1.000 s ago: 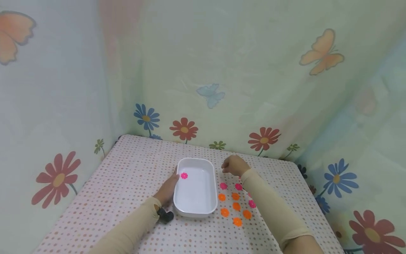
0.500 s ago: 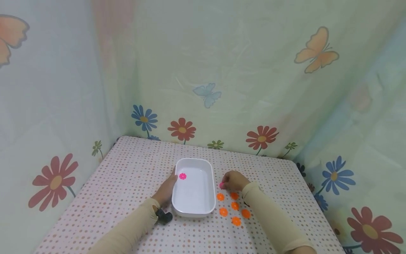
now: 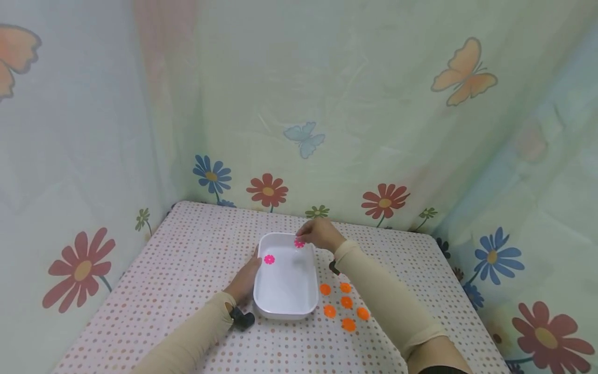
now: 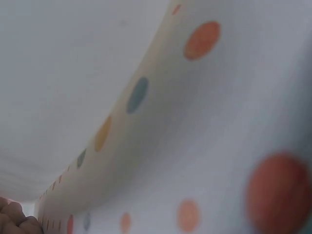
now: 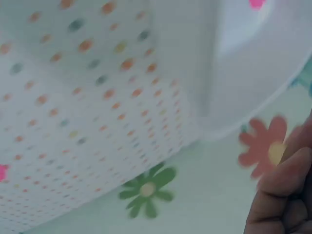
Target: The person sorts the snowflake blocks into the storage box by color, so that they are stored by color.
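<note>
A white rectangular tray lies on the dotted cloth in the head view. My left hand grips its left side, thumb at the rim; curled fingers show low in the left wrist view beside the tray's white wall. Over the tray's far right corner, my right hand pinches a pink flower piece at its fingertips. Another pink flower is inside the tray near the left wall. In the right wrist view, the right hand is partly cut off by the edge.
Several orange flower pieces lie on the cloth right of the tray. A pink flower on the cloth shows at the right wrist view's left edge. A printed curtain surrounds the table.
My right hand came down to a pink flower right of the tray, pinched it, and carried it up and left over the tray. The left hand stays on the tray's side.
</note>
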Available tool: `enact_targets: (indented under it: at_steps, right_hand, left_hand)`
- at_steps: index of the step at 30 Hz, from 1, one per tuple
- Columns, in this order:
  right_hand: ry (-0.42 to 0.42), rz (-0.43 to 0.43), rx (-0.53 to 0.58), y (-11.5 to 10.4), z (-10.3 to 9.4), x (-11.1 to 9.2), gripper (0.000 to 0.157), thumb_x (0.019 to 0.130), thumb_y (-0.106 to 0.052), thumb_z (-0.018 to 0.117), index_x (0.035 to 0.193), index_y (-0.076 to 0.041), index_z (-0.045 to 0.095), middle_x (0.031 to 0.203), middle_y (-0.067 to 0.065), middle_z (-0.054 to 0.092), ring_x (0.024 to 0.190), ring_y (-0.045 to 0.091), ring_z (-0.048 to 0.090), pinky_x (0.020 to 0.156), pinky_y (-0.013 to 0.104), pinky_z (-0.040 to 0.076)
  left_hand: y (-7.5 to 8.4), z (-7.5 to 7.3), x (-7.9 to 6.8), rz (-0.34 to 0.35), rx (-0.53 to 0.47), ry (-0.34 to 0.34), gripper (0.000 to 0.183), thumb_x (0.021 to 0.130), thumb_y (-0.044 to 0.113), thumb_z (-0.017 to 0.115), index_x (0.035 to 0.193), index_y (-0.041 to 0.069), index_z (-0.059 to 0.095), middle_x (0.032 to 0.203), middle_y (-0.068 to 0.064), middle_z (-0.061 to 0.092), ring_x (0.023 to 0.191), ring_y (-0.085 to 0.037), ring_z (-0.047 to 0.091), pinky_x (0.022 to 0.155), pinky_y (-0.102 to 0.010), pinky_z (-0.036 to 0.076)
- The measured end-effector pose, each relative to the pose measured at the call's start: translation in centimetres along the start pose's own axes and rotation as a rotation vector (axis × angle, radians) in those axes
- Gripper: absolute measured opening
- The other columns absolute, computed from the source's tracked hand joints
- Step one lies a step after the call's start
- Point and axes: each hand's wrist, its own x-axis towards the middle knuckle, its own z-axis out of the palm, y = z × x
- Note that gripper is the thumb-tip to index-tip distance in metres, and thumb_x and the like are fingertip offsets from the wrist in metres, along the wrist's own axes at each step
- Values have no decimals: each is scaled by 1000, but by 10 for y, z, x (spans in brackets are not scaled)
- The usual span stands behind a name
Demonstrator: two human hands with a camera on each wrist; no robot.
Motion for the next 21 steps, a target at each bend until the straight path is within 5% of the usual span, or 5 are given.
enact_targets:
  at_steps: [4,9,17,21]
  right_hand:
    - [-98,-12,-69,-23,34,15,7,90,-19,83,96,-16,83,86,-4,78,96,26,74,85,37,63]
    - [-114,24,-200,-17,62,32,9,87,-20,86,81,-16,81,75,-4,74,79,17,67,77,32,58]
    - [-121,142,-208,5,83,37,13,90,-18,82,78,-16,77,75,-3,72,76,16,64,82,35,57]
    - [-100,144,-186,10,88,36,13,89,-19,83,78,-18,76,75,-2,71,76,17,64,83,36,56]
  left_hand:
    - [-3,3,-1,-19,-21,-4,61,113,46,21,169,29,4,176,0,10,163,-32,9,130,-62,6]
    - [-5,12,-2,-14,-46,-17,62,113,46,22,169,28,4,176,-5,11,162,-36,14,130,-62,12]
    - [-1,22,-6,-5,-57,-42,61,113,44,22,169,26,5,176,-5,12,162,-36,15,130,-61,12]
    - [0,22,-6,0,-47,-39,61,114,44,22,170,24,9,174,-10,23,157,-39,30,128,-62,23]
